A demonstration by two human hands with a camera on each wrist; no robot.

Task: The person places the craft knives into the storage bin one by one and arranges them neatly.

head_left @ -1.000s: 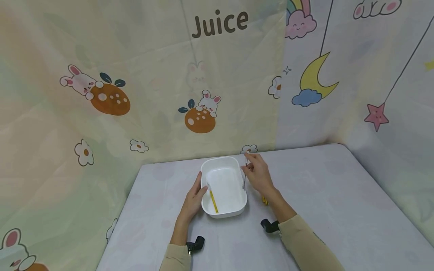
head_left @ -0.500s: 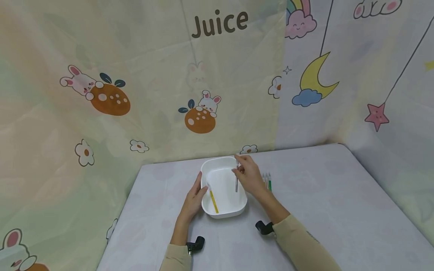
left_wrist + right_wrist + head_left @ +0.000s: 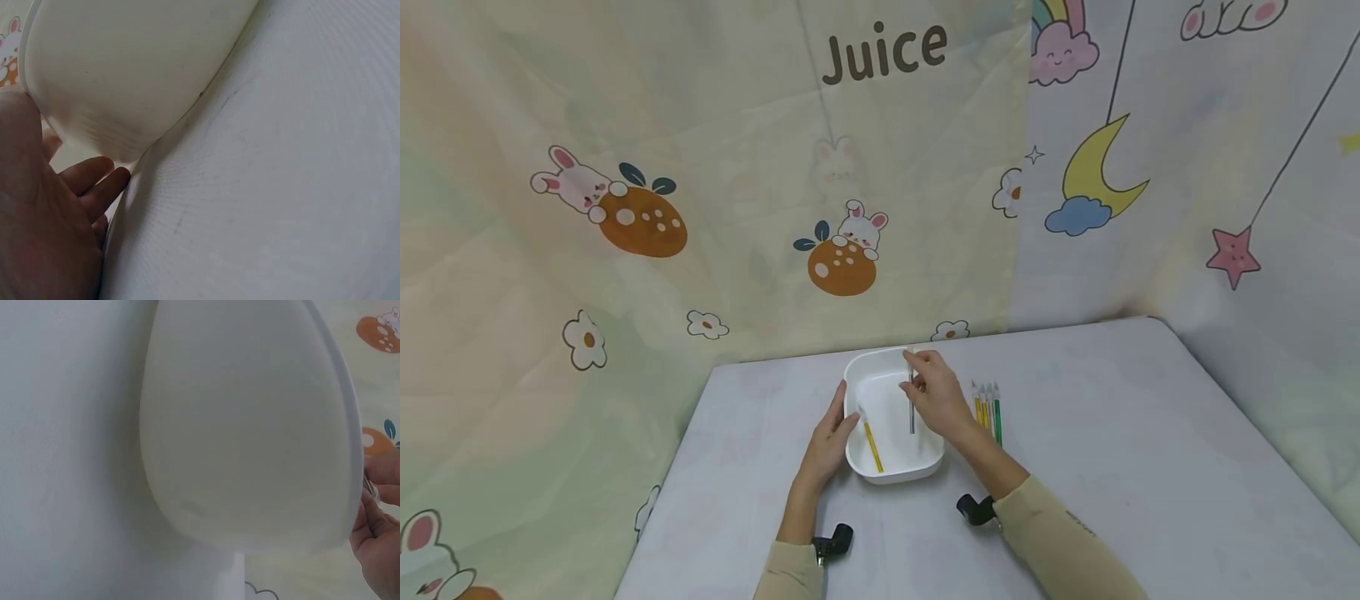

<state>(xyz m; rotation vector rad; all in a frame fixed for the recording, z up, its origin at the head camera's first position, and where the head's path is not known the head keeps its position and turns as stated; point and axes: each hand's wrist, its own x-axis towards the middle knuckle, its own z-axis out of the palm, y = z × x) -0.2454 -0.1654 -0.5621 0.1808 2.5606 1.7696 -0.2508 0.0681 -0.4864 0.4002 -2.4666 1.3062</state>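
My left hand grips the left side of a white rectangular tray, its thumb over the rim. The left wrist view shows that hand's fingers against the tray's outer wall. With fingertips and thumb, my right hand pinches a slim grey pen above the tray's right part, its lower end pointing toward me. Whether the pen touches the tray floor, I cannot tell. A yellow pen with a clear end lies inside, near my left thumb. In the right wrist view the tray wall hides most of the work.
Several pens, yellow and green with clear ends, lie side by side on the table right of the tray, partly behind my right forearm. A pale cloth covers the table. A printed curtain stands behind the far edge.
My right hand has carried the grey pen leftward, from beside the tray's right rim to over its inside. The pens on the right have come into view. My left hand and the tray stay put.
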